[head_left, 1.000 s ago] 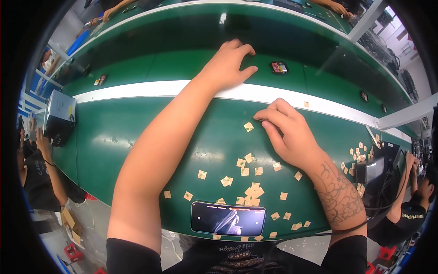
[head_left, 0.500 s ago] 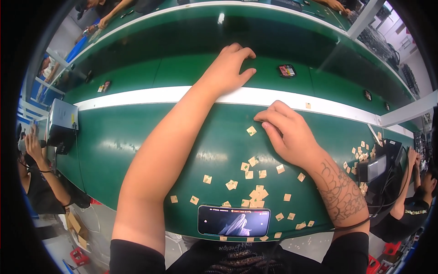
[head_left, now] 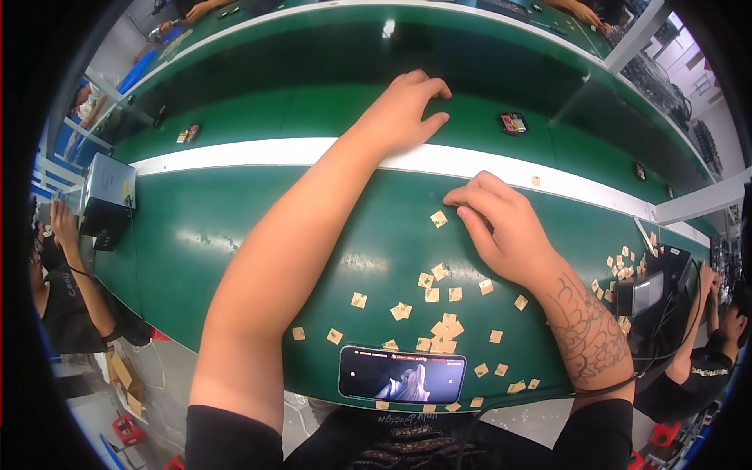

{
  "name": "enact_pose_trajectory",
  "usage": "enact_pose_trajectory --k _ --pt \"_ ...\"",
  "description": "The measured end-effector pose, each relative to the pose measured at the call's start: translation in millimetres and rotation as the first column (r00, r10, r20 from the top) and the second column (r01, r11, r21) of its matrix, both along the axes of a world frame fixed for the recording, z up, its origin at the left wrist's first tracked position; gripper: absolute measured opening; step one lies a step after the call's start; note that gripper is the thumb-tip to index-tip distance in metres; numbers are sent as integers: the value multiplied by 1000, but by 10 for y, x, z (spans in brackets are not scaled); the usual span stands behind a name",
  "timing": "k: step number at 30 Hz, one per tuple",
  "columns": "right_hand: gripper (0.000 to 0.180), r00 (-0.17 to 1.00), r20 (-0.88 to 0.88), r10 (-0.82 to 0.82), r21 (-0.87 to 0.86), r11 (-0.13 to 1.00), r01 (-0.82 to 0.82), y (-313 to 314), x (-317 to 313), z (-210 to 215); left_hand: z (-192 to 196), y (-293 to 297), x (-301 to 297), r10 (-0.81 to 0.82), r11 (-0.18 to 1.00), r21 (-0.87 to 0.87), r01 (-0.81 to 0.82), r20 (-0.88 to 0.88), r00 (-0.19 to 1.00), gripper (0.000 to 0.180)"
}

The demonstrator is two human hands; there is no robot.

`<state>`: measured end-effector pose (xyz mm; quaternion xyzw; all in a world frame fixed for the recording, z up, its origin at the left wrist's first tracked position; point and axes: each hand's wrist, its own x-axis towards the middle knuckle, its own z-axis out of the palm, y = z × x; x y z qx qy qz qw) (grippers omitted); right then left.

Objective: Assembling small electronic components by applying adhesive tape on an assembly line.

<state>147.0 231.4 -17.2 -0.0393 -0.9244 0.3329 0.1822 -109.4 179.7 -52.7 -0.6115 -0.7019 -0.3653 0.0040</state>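
Note:
My left hand (head_left: 407,113) reaches out over the green strip beyond the white rail, its thumb and fingers apart and nothing in it. On the near side of the rail, my right hand (head_left: 501,223) rests low over the green table (head_left: 211,235). Its fingers are loosely bent, with the thumb tip just under the index finger, and I see nothing between them. A small square tan sticker (head_left: 439,219) lies just left of that thumb. Several more such stickers (head_left: 442,333) are scattered toward me, some overlapping. A phone (head_left: 402,376) playing a video lies at the near edge.
The white rail (head_left: 274,149) crosses the table. Small dark-and-pink parts (head_left: 514,123) sit beyond it. A grey box (head_left: 108,202) stands at the left; a black device (head_left: 654,286) with cables stands at the right among more stickers. Other people work on both sides and across.
The dark-and-pink parts beyond the rail have shifted to the right. The view has moved slightly; both my hands keep nearly the same pose.

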Motion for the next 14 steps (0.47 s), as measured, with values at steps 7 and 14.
enact_pose_trajectory --k 7,14 --pt "18 1000 -6 4 -11 1000 -4 5 11 -21 -1 9 15 -6 1000 16 6 2 1000 28" --pt "14 1000 6 0 3 1000 0 20 45 -30 9 19 20 -3 1000 -5 3 0 1000 27"
